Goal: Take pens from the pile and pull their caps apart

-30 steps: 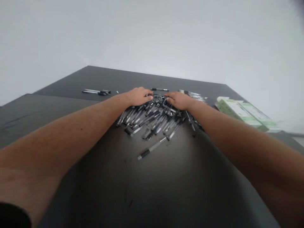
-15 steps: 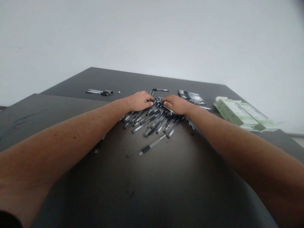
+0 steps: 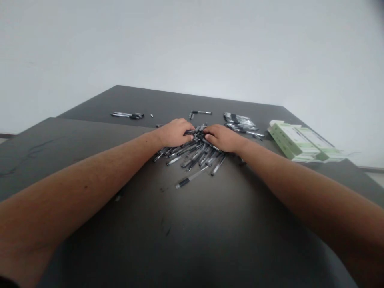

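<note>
A loose heap of clear-barrelled pens [image 3: 192, 154] with black grips lies in the middle of the dark table. My left hand [image 3: 177, 133] is at the heap's left side, thumb and fingers curled round some pens. Opposite it, my right hand [image 3: 222, 137] curls over pens on the right side, one dark pen slanting out below its thumb. The fingertips of both hands are partly hidden among the pens. One single pen [image 3: 192, 178] lies apart, nearer to me than the heap.
Behind my right hand is a neat row of pens [image 3: 240, 120]. Green-and-white boxes [image 3: 303, 140] stand at the right. A few pens [image 3: 127, 115] and a small white piece [image 3: 151, 115] lie far left, another pen [image 3: 201, 112] behind the heap. A pale wall [image 3: 192, 48] backs the table.
Both hands have come slightly nearer to me and press in on the far part of the heap. Some pens under them have shifted. The view has tilted slightly.
</note>
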`<state>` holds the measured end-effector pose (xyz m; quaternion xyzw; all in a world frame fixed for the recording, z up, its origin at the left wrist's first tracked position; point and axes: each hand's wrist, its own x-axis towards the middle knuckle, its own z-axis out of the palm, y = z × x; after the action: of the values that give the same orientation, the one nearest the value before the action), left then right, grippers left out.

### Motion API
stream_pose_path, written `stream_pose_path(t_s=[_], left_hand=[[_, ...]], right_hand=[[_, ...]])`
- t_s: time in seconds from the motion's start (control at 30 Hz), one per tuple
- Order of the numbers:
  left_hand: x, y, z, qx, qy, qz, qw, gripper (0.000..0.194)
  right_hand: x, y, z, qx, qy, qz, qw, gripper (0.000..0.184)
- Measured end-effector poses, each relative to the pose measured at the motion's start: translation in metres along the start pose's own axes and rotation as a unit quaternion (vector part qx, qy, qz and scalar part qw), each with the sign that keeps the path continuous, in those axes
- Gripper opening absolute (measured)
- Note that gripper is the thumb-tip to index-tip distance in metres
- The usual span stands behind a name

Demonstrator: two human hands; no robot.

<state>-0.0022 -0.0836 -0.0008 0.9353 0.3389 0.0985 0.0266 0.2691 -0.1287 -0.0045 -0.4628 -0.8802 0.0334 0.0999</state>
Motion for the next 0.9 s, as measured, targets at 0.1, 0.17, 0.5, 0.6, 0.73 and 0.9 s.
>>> stream_pose_path(t_s=[0.1,0.17,0.5,0.6,0.73,0.9], left_hand=[[-0.005,0.003,0.0,-0.001,0.003,0.011,1.0,0.044],[-0.008,0.005,0.0,-0.004,0.007,0.017,1.0,0.042],[-0.019,0.014,-0.004,-0.031,0.012,0.033,0.999,0.039],[-0.024,0.018,-0.005,-0.039,0.005,0.039,0.998,0.04],[-0.031,0.023,-0.007,-0.05,0.005,0.049,0.998,0.039],[-0.037,0.027,-0.007,-0.06,-0.003,0.066,0.996,0.037]], right_hand=[[-0.007,-0.006,0.001,0.006,0.007,-0.007,1.0,0.045],[-0.011,-0.01,0.0,0.009,0.009,-0.013,1.0,0.044],[-0.034,-0.03,-0.006,0.033,0.005,-0.027,0.999,0.043],[-0.043,-0.036,-0.009,0.042,0.0,-0.029,0.999,0.044],[-0.051,-0.041,-0.012,0.04,-0.007,-0.037,0.998,0.045],[-0.059,-0.047,-0.015,0.037,-0.006,-0.047,0.998,0.043]])
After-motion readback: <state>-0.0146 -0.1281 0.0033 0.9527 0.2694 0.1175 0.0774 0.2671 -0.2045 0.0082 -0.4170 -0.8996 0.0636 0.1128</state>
